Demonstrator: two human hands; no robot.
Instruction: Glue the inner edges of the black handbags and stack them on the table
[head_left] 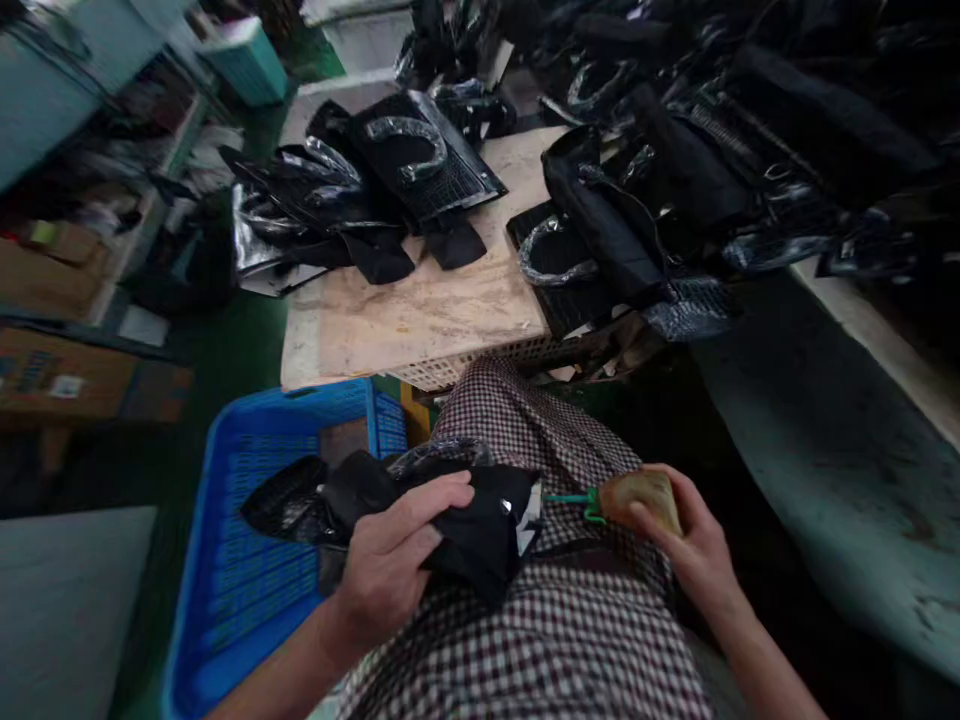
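Note:
My left hand (397, 545) is closed on a black bag piece (457, 520) with a crocodile-like texture, which lies across my lap. A plastic-wrapped handle (442, 455) shows along its upper side, and a pale patch (531, 520) is exposed at its right end. In my right hand (694, 540) is a small yellowish-brown squeeze bottle (641, 500) with a thin green nozzle (574, 498). The nozzle points left, its tip close to the pale patch; whether they touch I cannot tell. My left fingers hide part of the bag piece.
A blue plastic basket (195, 600) stands at my left, below the worn board tabletop (420, 310). Black bag pieces (360, 190) with wrapped handles lie on the board, and more black bags (615, 220) are heaped at right. A cardboard box (82, 375) sits far left.

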